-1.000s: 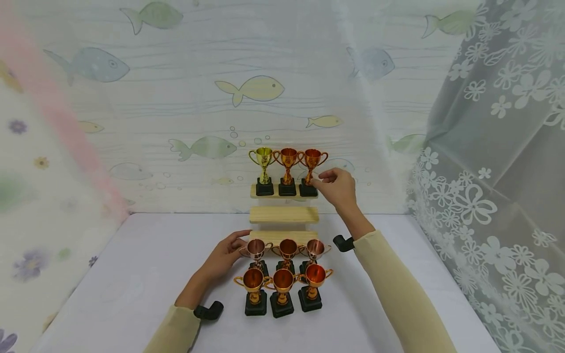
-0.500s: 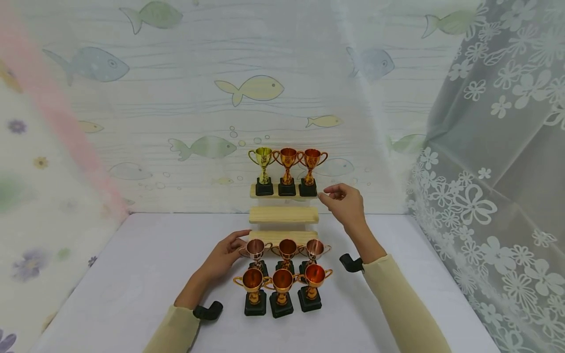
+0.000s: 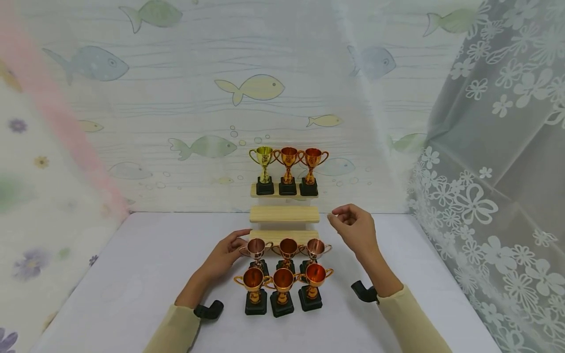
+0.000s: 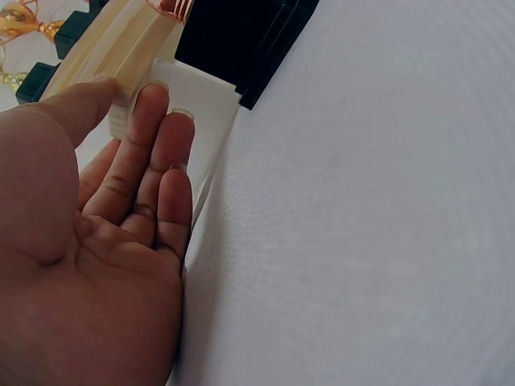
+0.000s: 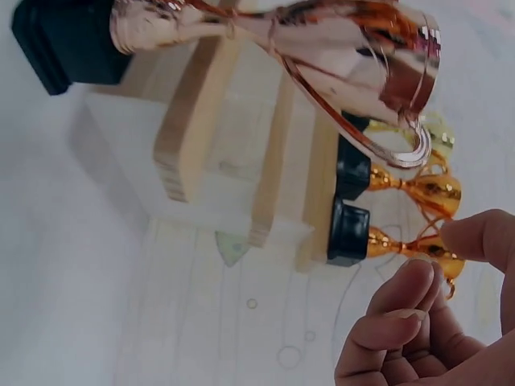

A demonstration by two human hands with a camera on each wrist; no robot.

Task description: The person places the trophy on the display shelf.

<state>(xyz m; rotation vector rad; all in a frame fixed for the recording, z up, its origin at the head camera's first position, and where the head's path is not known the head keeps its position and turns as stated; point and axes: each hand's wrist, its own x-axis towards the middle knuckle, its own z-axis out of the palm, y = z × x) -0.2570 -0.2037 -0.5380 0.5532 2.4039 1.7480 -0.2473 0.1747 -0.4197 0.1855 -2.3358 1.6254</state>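
Three small trophy cups stand side by side on the top step of a wooden stepped rack: a yellow-gold trophy (image 3: 265, 169), an orange-gold trophy (image 3: 288, 169) and a redder trophy (image 3: 311, 169), all on black bases. My right hand (image 3: 356, 228) hangs in the air right of the rack, fingers loosely bent, nothing between thumb and fingertips. At the lowest board's left end, my left hand (image 3: 224, 255) rests with its fingertips right at the rack (image 3: 284, 214). The left wrist view shows these fingers (image 4: 133, 153) nearly straight along the rack's white side.
On the table in front of the rack, a back row of coppery trophies (image 3: 288, 250) stands behind a front row of orange-gold trophies (image 3: 282, 282). The rack's middle and lower boards show bare wood. A fish-printed curtain (image 3: 190, 98) hangs behind.
My right hand has let go of the rightmost trophy on the top step and drawn back, down and to the right. The left hand has stayed put.
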